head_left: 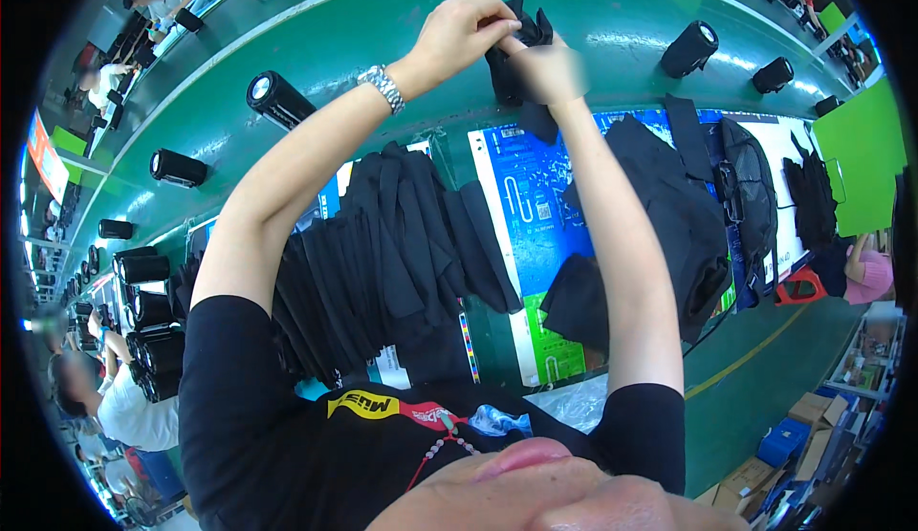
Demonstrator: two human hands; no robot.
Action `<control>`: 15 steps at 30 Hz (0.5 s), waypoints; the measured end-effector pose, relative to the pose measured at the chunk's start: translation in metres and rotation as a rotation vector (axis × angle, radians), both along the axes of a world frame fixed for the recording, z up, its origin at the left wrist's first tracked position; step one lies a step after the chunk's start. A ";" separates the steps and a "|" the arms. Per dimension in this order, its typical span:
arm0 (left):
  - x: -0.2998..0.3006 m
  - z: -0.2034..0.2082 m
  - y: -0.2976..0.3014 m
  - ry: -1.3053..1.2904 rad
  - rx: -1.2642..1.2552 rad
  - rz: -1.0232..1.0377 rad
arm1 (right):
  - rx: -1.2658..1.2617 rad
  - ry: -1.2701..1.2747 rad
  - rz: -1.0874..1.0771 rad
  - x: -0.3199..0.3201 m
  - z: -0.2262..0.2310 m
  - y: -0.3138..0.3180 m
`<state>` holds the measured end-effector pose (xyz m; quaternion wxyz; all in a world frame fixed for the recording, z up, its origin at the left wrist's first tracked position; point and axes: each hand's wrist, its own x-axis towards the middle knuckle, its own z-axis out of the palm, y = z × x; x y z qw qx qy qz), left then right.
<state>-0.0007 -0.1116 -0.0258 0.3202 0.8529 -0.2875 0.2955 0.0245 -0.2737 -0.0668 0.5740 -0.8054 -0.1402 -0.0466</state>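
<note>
Head view: both hands raised over green conveyor belt (382,43). Left hand (464,29) closed, fingers pinching top of small black fabric pouch (516,63); right hand (547,72) clenched round pouch middle, partly blurred. Pouch looks light, soft, floppy; best gripped at hem edges. Below pouch: stack of black pouches (392,254) on bench. Pouch's lower part hidden behind right wrist.

You have a small black fabric pouch (516,48) bunched upright between your fingertips, at twelve o'clock.
</note>
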 end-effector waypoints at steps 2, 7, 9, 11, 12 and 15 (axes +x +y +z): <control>-0.001 -0.002 0.005 0.045 -0.046 0.031 | -0.021 -0.007 0.143 0.001 0.004 -0.012; -0.016 -0.014 -0.010 0.025 -0.067 -0.133 | -0.277 0.254 0.338 -0.004 0.043 -0.078; -0.015 -0.007 -0.024 -0.001 -0.166 -0.165 | -0.294 0.330 0.137 0.011 0.039 -0.113; 0.007 -0.009 -0.027 0.293 -0.568 -0.115 | 0.058 0.329 -0.057 0.034 0.022 -0.122; 0.020 -0.007 -0.024 0.587 -0.761 -0.096 | 0.146 0.304 -0.111 0.041 0.019 -0.111; 0.049 -0.031 -0.033 0.813 -1.378 -0.171 | 0.488 0.345 -0.210 0.060 0.004 -0.048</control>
